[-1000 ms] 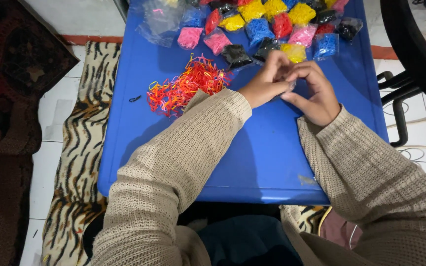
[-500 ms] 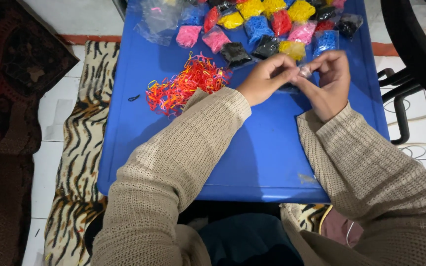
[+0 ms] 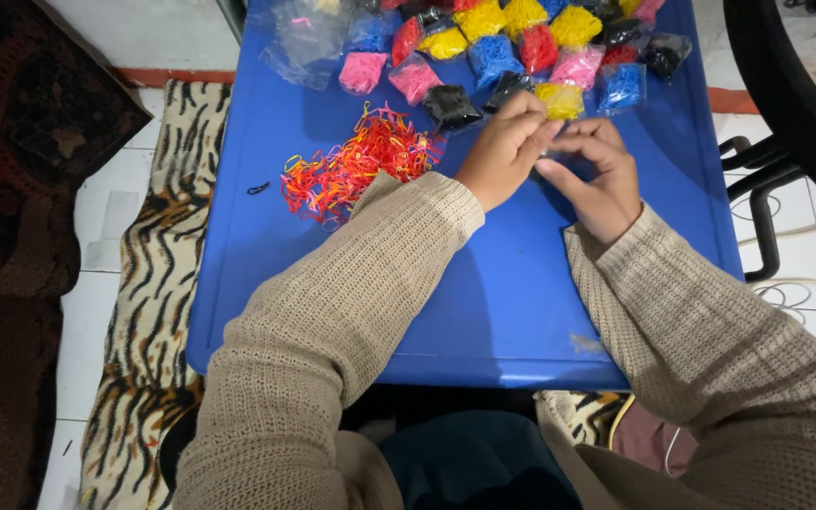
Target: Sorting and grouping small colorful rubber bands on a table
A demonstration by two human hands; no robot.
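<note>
Pinching together over the blue table point(image 3: 484, 283), the left hand point(image 3: 502, 151) and right hand point(image 3: 597, 179) meet fingertip to fingertip; whatever they grip is hidden. A loose pile of red, orange and yellow rubber bands point(image 3: 356, 161) lies just left of them, with small filled bags of bands point(image 3: 493, 52) beyond.

Table top point(image 3: 484, 283): solid blue, small pale scuff near the front edge. Loose band heap point(image 3: 356, 161): red, orange, some yellow. Packed bags point(image 3: 502, 47): pink, yellow, blue, red, black (contents show through clear plastic). One stray black band point(image 3: 258, 189) on the blue. Sleeves point(image 3: 332, 331): beige ribbed knit, both arms. Cloth point(image 3: 144, 312) beside the table: tiger stripe, tan and black. Floor tiles point(image 3: 96, 208): white. Rug point(image 3: 21, 142) far left: dark red, patterned.
</note>
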